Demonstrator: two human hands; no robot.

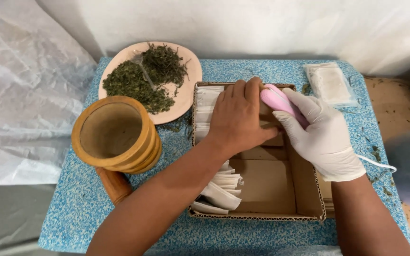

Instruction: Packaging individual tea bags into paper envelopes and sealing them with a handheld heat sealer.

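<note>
My bare left hand lies flat, palm down, in the far part of a shallow cardboard box, pressing on something I cannot see beneath it. My right hand, in a white glove, grips a small pink handheld device with a thin white cord trailing right. The device's tip sits right by my left fingertips. Several white paper sachets stand in a row along the box's left side.
A wooden mortar with its pestle stands left of the box. Behind it is a pink plate of dried green herbs. A clear packet lies at the back right. The blue speckled table top ends near the box.
</note>
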